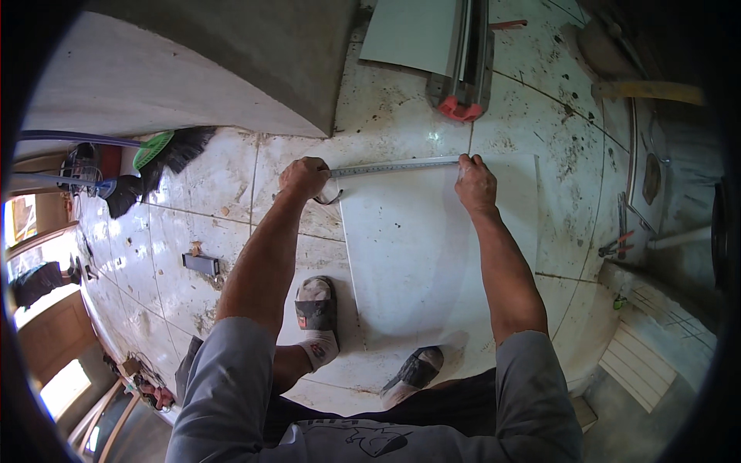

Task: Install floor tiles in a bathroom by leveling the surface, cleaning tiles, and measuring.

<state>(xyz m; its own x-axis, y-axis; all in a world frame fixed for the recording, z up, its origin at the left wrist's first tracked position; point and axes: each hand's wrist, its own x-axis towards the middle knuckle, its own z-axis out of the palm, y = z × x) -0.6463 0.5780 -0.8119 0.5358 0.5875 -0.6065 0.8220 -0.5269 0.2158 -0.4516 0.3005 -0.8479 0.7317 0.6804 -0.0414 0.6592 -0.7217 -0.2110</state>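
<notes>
A large white tile [417, 247] lies on the dirty tiled floor between my arms. Along its far edge stretches a tape measure [394, 167], its marked blade pulled straight from hand to hand. My left hand [303, 177] is closed on the tape at the tile's far left corner; a curved, dark-edged loop hangs just below the fingers, and I cannot make out whether it belongs to the tape. My right hand [475, 185] pinches the other part of the tape on the far edge, well short of the tile's right corner.
A tile cutter [463, 85] with a red end stands beyond, a pale tile [409, 35] beside it. Pliers-like tools [617, 245] lie right. Brooms [166, 154] and a dark block [201, 264] are left. A concrete wall corner [328, 127] juts in. My feet are near the tile.
</notes>
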